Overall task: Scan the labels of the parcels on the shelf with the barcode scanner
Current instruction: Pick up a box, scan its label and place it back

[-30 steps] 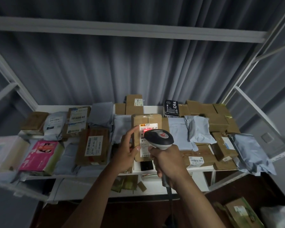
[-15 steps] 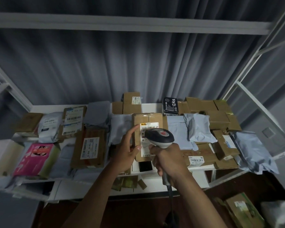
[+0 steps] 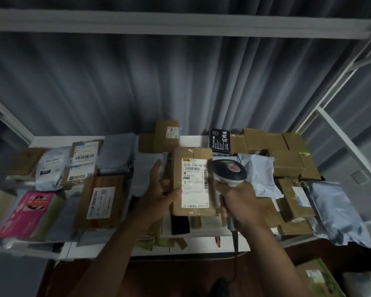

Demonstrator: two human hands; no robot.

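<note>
The left hand (image 3: 162, 195) grips a brown cardboard parcel (image 3: 194, 182) by its left edge, thumb pressed on the front face beside the white label (image 3: 195, 183), the other fingers behind the box. The parcel stands tilted up toward the camera, above the white shelf (image 3: 193, 247), its label facing out with barcodes visible along the top and right side. Just to the right of that parcel, the right hand (image 3: 239, 203) is wrapped round the handle of the barcode scanner (image 3: 229, 172), whose grey and dark head with a red mark sits above the knuckles, level with the label's upper right corner and nearly touching the box edge. A cable (image 3: 236, 249) runs down from below the right fist. Left of the left hand lie a flat brown parcel (image 3: 100, 202) with a barcode label and a pink box (image 3: 30, 213); right of the right hand lie grey mailer bags (image 3: 263, 174) and more brown cartons (image 3: 291, 200).
</note>
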